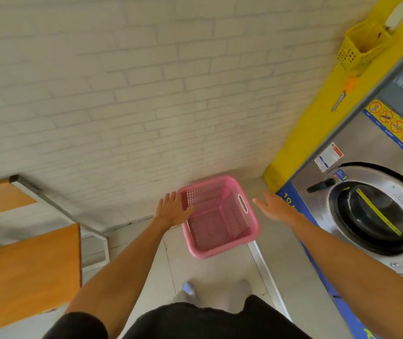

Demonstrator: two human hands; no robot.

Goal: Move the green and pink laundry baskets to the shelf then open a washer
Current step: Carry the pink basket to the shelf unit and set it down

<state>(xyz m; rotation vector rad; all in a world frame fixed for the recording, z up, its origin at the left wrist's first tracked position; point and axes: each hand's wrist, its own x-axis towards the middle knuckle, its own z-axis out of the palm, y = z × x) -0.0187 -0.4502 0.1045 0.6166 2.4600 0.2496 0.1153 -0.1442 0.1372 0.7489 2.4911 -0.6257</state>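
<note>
1. Your left hand [172, 208] is stretched out with the fingers spread apart; its fingertips and thumb lie against the left rim of the pink perforated plastic laundry basket [220, 216], but nothing is clamped around it.
2. Your right hand [275, 206] reaches forward just to the right of the basket, palm flat and fingers extended loosely together, clear of the rim.
3. The pink basket sits on the pale tiled floor [210, 270] near the foot of the white brick-patterned wall [122, 94], between your two hands. It looks empty, and an oval handle slot shows in its right wall.
4. To your right stands the stainless-steel front-loading washer [366, 216]; its round dark glass door is shut, with a black handle at the door's upper left.
5. A yellow panel [317, 113] runs up beside the washer, with a small yellow mesh basket [364, 45] hanging on it.
6. On your left is the orange-brown wooden shelf with a white metal frame [29, 265].
7. The green basket is not in view.
</note>
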